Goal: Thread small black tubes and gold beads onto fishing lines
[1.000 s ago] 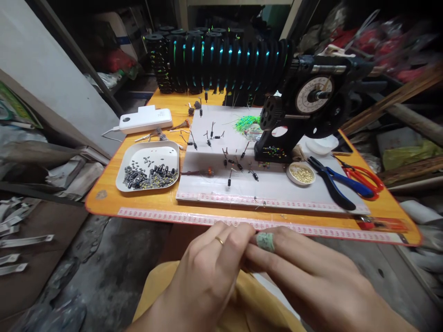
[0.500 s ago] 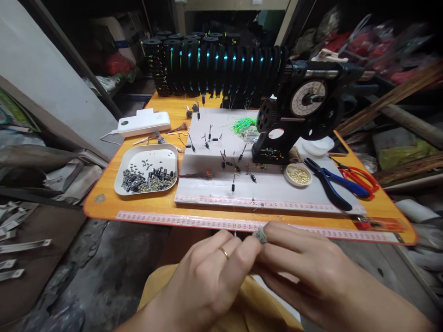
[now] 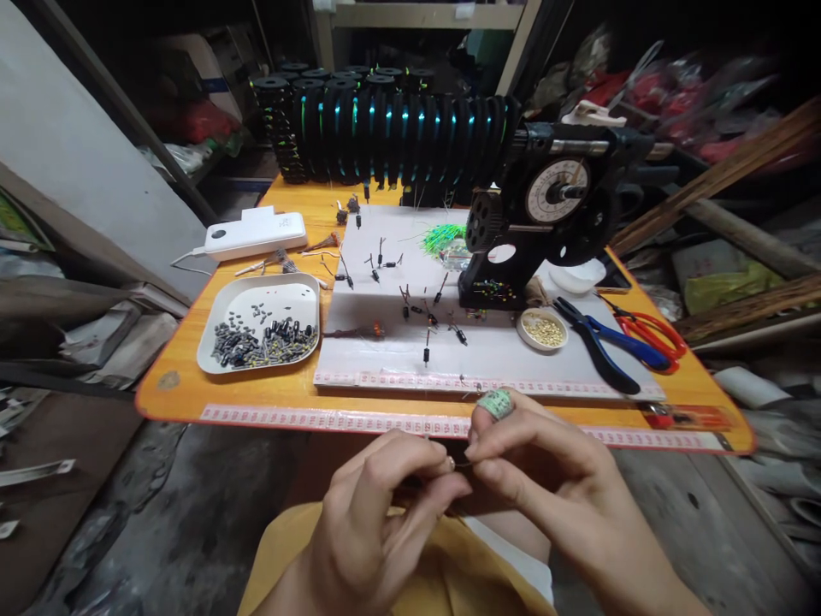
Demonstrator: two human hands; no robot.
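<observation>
My left hand (image 3: 378, 513) and my right hand (image 3: 545, 475) meet fingertip to fingertip just below the front edge of the orange table (image 3: 282, 398), over my lap. Both pinch something tiny and thin between thumb and fingers; I cannot make out what it is. A green tape wrap (image 3: 495, 403) covers my right index fingertip. On the white board (image 3: 513, 355) ahead lie several small black swivel-like parts (image 3: 427, 335) with thin line.
A white tray (image 3: 211, 318) of small black pieces sits at the left. A black winding machine with a dial (image 3: 552, 195) stands at the back right, black spools (image 3: 385, 128) behind. A dish of gold beads (image 3: 542, 330), blue pliers (image 3: 599, 342), red scissors (image 3: 651, 329) and a white power bank (image 3: 253, 233) also lie here.
Both hands have risen slightly and opened their pinch outward; the taped right index finger lifted up toward the table edge. The view shifted a little right.
</observation>
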